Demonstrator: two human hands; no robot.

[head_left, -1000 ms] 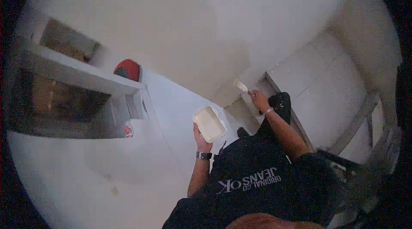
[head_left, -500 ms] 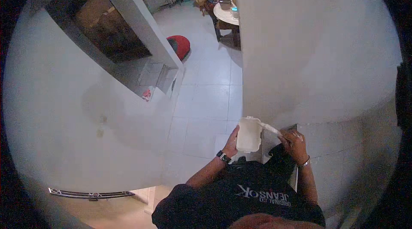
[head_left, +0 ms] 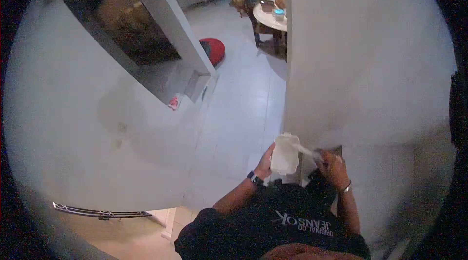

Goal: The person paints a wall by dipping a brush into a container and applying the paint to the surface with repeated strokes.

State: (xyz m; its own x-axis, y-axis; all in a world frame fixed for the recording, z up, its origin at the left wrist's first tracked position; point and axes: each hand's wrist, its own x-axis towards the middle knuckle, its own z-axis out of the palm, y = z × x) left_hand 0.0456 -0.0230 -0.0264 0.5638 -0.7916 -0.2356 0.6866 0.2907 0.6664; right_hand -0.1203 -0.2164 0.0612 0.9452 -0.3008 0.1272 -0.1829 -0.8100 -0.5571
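My left hand (head_left: 264, 163), with a dark watch on its wrist, grips the left edge of a small white rectangular tub (head_left: 284, 156). The tub has a notched rim and a pale inside, held in front of my body. In my closed right hand (head_left: 335, 168) is a slim white-smeared tool (head_left: 308, 151), slightly blurred. Its far end reaches over the upper right rim of the tub. White smears show on the right hand, and a bracelet sits on that wrist.
A pale wall (head_left: 356, 55) rises close on my right, another wall (head_left: 63, 114) on my left. Between them a tiled floor (head_left: 239, 99) leads to a red and black round object (head_left: 213, 51) and a white-topped table (head_left: 269, 18). An opening (head_left: 136, 26) cuts the left wall.
The view has shifted slightly, so the room appears farther right. The tool now blurs with motion, its tip still at the tub's upper right; the left hand keeps its grip.
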